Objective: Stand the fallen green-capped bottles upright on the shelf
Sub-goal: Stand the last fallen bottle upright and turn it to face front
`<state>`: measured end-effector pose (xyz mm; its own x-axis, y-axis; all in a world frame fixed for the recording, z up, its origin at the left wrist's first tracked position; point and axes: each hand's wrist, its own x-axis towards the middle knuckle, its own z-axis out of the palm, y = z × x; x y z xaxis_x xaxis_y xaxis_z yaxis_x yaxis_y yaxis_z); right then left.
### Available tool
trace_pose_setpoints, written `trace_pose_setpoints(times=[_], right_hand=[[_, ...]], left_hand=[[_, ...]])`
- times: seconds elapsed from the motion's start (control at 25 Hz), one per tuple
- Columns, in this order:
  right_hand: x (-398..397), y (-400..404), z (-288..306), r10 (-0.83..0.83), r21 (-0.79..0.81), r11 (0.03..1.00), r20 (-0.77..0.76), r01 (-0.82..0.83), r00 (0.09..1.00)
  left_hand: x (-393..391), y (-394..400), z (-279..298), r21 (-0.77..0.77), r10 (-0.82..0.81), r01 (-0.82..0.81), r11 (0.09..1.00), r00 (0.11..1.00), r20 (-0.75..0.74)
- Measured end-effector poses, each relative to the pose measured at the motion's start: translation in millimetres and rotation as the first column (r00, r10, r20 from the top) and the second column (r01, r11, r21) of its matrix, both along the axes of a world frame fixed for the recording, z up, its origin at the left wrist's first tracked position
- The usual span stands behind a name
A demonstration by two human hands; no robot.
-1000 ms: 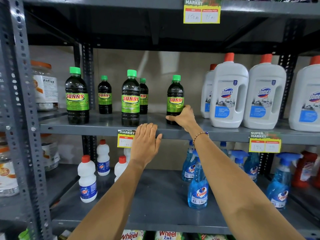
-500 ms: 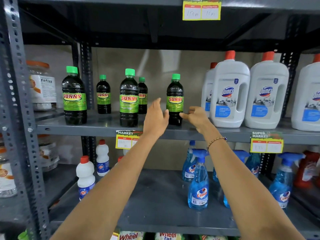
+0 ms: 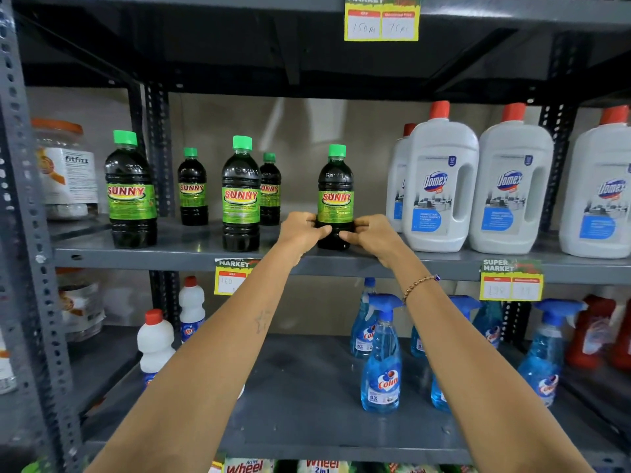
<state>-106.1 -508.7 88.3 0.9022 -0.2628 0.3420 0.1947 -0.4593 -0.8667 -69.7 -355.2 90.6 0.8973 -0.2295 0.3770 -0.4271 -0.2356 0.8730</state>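
Note:
Several dark bottles with green caps and green SUNNY labels stand upright on the grey middle shelf [image 3: 191,249]. The rightmost bottle [image 3: 335,186] stands near the shelf's front edge. My left hand [image 3: 300,230] grips its lower part from the left and my right hand [image 3: 370,232] grips it from the right. Two large bottles [image 3: 131,192] [image 3: 240,196] stand further left at the front. Two smaller ones [image 3: 192,187] [image 3: 270,189] stand behind them. No green-capped bottle lies on its side in view.
Large white Domex jugs [image 3: 440,186] with red caps stand right beside the held bottle. A jar [image 3: 66,169] sits at far left. Blue spray bottles [image 3: 380,367] and small white bottles [image 3: 155,339] stand on the lower shelf. Price tags [image 3: 510,281] hang on the shelf edges.
My left hand rose from below the shelf edge and closed on the rightmost bottle's left side. My right hand came back onto its right side. The bottle stays upright.

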Motion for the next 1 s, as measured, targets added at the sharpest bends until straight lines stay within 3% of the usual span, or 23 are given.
trace_pose_setpoints(times=[0.2,0.52,0.64,0.76,0.88,1.0], right_hand=[[-26,3,-4,0.049,0.076,0.996,0.031,-0.051,0.998],[-43,9,-6,0.028,0.040,0.999,0.033,-0.030,0.999],[-56,19,-3,-0.131,0.012,0.991,0.117,0.131,0.984],[-72,40,6,-0.272,-0.049,0.952,0.324,0.303,0.906],[-71,69,16,-0.113,-0.095,0.982,0.401,0.163,0.909],[-58,109,19,0.036,-0.065,0.998,0.300,-0.017,0.953]], left_hand=[[-18,10,-9,-0.090,-0.048,0.049,0.995,0.999,0.013],[-37,17,-10,-0.107,-0.056,0.058,0.993,0.998,0.026],[-47,26,-9,-0.097,0.057,-0.048,0.994,0.994,0.091],[-54,49,-7,-0.212,0.185,-0.124,0.969,0.938,0.294],[-50,83,-8,-0.413,0.387,-0.208,0.887,0.823,0.416],[-33,122,-8,-0.475,0.519,-0.324,0.818,0.773,0.366]])
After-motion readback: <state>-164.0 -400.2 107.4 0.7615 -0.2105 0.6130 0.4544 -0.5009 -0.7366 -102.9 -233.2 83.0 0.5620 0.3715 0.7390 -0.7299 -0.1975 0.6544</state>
